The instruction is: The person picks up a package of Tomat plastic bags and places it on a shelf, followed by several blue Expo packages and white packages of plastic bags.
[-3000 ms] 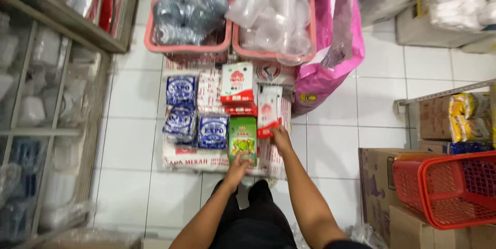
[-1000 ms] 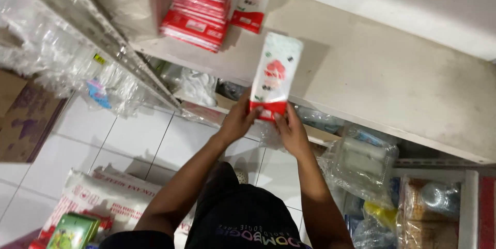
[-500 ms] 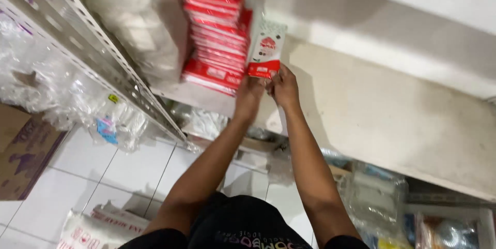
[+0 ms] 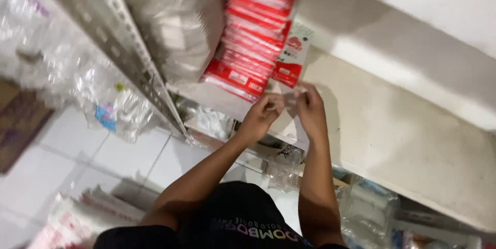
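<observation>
Both hands are raised to the front edge of the white shelf (image 4: 413, 125). The left hand (image 4: 261, 117) and right hand (image 4: 310, 109) are nearly touching, fingers bent inward; the blur hides whether they pinch anything between them. The white-and-red pack (image 4: 292, 55) stands just beyond the fingertips, apart from them, leaning against the right side of the stack of red packs (image 4: 253, 37). A perforated metal upright (image 4: 129, 52) runs left of the stack.
</observation>
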